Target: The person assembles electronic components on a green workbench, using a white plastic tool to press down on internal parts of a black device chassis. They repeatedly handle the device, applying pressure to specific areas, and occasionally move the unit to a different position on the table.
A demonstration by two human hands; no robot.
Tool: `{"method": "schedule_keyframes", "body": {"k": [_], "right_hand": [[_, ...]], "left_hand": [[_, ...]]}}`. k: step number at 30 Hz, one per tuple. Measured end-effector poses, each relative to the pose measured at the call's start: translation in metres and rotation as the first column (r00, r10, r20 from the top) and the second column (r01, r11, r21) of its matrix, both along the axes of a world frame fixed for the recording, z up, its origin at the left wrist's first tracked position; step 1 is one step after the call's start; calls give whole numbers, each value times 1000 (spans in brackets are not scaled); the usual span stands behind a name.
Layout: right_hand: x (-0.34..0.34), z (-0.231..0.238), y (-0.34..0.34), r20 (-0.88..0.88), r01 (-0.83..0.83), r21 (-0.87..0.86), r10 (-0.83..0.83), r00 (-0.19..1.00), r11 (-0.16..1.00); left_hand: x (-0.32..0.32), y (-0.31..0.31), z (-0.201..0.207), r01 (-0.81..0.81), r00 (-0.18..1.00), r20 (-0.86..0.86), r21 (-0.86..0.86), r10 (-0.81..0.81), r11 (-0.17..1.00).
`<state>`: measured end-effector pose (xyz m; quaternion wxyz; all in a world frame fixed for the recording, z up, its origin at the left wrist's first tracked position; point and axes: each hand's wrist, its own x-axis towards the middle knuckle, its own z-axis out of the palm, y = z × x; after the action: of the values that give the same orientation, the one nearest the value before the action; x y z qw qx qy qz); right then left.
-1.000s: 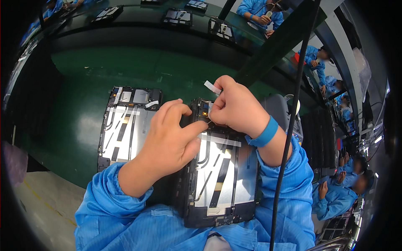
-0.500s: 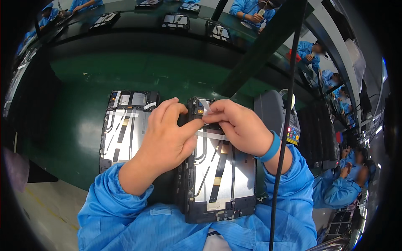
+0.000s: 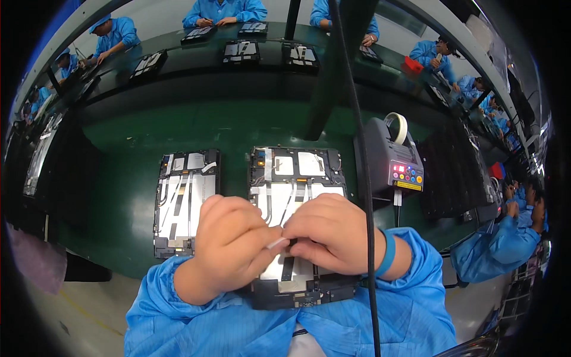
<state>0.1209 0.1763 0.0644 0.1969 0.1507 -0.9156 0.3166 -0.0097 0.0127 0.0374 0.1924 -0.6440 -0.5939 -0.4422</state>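
In front of me lies an opened tablet-like device (image 3: 303,271) with a black frame, silver panels and dark ribbon cables. Over its middle, my left hand (image 3: 232,247) and my right hand (image 3: 327,232) meet fingertip to fingertip. Pinched between them is a short strip of white tape (image 3: 277,243); the fingers partly hide it. A pale tape strip (image 3: 267,163) runs down the device's upper left part, and another crosses it below. To the left a second, similar device (image 3: 185,160) lies flat, its lower right corner behind my left hand.
A grey tape dispenser (image 3: 380,157) with lit buttons and a tape roll (image 3: 399,128) stands to the right. A black cable (image 3: 357,107) hangs across the view. Dark stacks flank the green table (image 3: 113,208). Across the bench (image 3: 196,62), people in blue work at similar devices.
Both hands have come down from the device's top left corner to its middle, uncovering the tape there. A small tape strip now shows between the fingertips. The view has tilted up.
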Motion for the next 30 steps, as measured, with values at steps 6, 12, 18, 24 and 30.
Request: {"method": "schedule_keyframes", "body": {"k": [6, 12, 18, 24, 30], "right_hand": [[42, -8, 4, -129, 249, -137, -266, 955, 959], [64, -24, 32, -199, 335, -331, -413, 889, 882], [74, -24, 56, -172, 322, -236, -365, 915, 917], [61, -40, 80, 145, 458, -724, -536, 832, 516], [36, -68, 87, 169, 325, -760, -313, 935, 562]], "left_hand": [[27, 20, 20, 134, 990, -34, -59, -136, 989], [33, 59, 37, 231, 969, -22, -279, -246, 932], [35, 80, 49, 286, 953, 59, -498, -298, 818], [9, 128, 47, 55, 998, 55, -559, -29, 827], [4, 150, 18, -59, 995, -104, -639, -10, 767]]}}
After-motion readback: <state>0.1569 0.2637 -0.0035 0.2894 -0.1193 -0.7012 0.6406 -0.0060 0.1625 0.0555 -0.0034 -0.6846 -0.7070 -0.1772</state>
